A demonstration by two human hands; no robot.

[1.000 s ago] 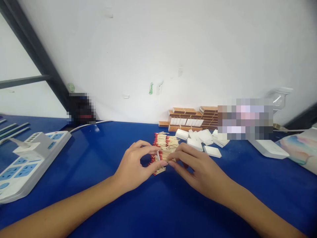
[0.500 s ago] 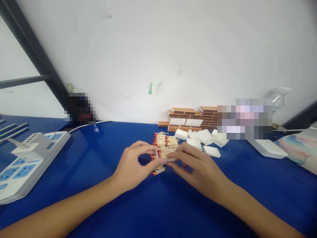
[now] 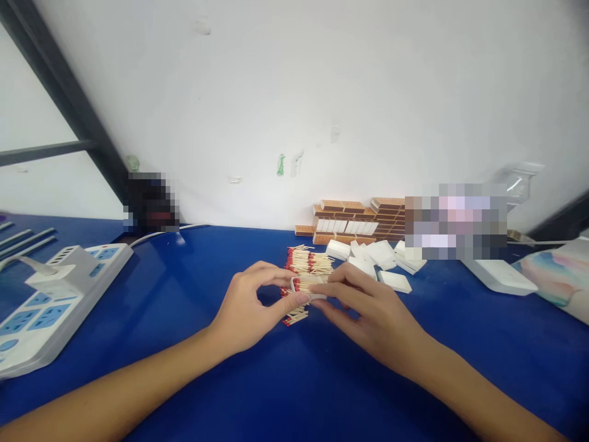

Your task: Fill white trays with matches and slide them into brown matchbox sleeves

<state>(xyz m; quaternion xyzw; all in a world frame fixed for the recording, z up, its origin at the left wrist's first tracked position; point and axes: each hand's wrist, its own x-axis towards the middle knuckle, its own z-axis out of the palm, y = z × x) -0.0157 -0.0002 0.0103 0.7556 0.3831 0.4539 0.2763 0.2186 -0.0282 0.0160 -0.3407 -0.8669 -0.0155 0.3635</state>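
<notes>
1. The desk (image 3: 230,393) is carrying the match pile (image 3: 304,261).
2. Brown matchboxes (image 3: 343,207) are standing stacked behind the pile.
3. White boxes (image 3: 381,255) are lying right of the pile.
4. Left of the pile, the left hand (image 3: 251,304) is clamping its fingers on a small tray (image 3: 318,297).
5. Right of the pile, the right hand (image 3: 375,313) is gripping that tray between its fingers.
6. The tray is sitting over the pile, holding matches (image 3: 302,285).

Left hand (image 3: 251,307) and right hand (image 3: 375,313) holding white tray (image 3: 318,297), red-tipped matches (image 3: 302,286) inside. Match pile (image 3: 301,261) on blue desk (image 3: 184,282). Matchboxes (image 3: 343,238) stacked near wall (image 3: 230,110).
</notes>
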